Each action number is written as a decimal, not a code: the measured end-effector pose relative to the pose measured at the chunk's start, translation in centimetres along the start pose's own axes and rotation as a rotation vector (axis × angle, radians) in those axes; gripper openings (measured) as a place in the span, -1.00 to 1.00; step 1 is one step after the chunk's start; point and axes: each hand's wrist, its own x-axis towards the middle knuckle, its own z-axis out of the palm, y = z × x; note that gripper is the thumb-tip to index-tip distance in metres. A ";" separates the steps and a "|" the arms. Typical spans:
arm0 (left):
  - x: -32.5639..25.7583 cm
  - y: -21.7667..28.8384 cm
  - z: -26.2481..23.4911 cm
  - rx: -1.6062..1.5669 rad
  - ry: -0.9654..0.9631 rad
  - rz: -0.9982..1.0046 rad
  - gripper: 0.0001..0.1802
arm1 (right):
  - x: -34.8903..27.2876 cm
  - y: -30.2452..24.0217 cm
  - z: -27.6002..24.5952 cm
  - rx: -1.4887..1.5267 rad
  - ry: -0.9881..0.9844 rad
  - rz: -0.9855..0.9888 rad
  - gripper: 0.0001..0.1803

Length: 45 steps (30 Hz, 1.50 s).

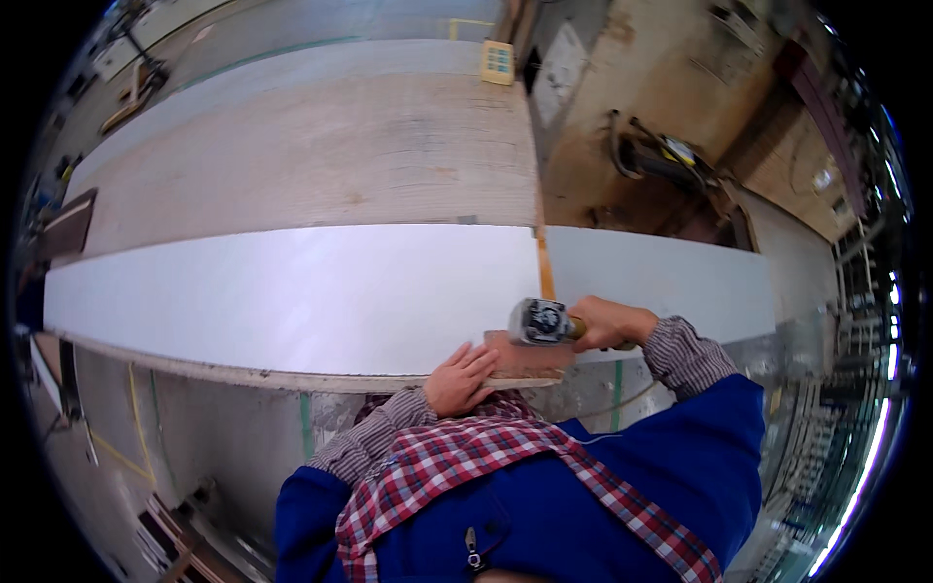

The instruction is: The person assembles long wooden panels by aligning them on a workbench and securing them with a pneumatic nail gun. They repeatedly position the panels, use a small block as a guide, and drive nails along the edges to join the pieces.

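Note:
My right hand point(612, 324) is closed round the short yellowish handle of a hammer point(540, 322) with a blocky, black-and-silver head. The head is over a small reddish-brown block point(530, 361) at the near edge of the bench; I cannot tell whether they touch. My left hand point(461, 381) lies flat with its fingers stretched out, at the block's left end and on the near edge of a long white panel point(292, 296). It holds nothing. To the right, a second white panel point(661, 287) continues past a narrow wooden strip point(545, 267).
Behind the white panel is a wide wooden tabletop point(321, 146), with a small yellow card point(498, 62) at its far right corner. Far right, a brown board point(671, 58) and dark metal parts point(671, 155) stand near the panel. Timber pieces point(175, 539) lie at lower left.

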 end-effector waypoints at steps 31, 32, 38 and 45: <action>-3.5 -2.4 -2.7 -0.148 0.259 -0.362 -0.67 | 5.8 -5.5 2.0 -0.175 -0.080 -0.161 -0.64; -3.1 -2.2 -2.4 -0.156 0.249 -0.334 -0.68 | 5.3 -5.0 1.7 -0.164 -0.083 -0.154 -0.65; 0.0 -1.2 -1.0 -0.159 0.224 -0.246 -0.72 | 2.6 -1.6 1.0 -0.130 -0.047 -0.130 -0.66; 3.2 -0.1 0.2 -0.133 0.187 -0.175 -0.73 | 0.0 1.0 0.0 -0.068 -0.056 -0.072 -0.65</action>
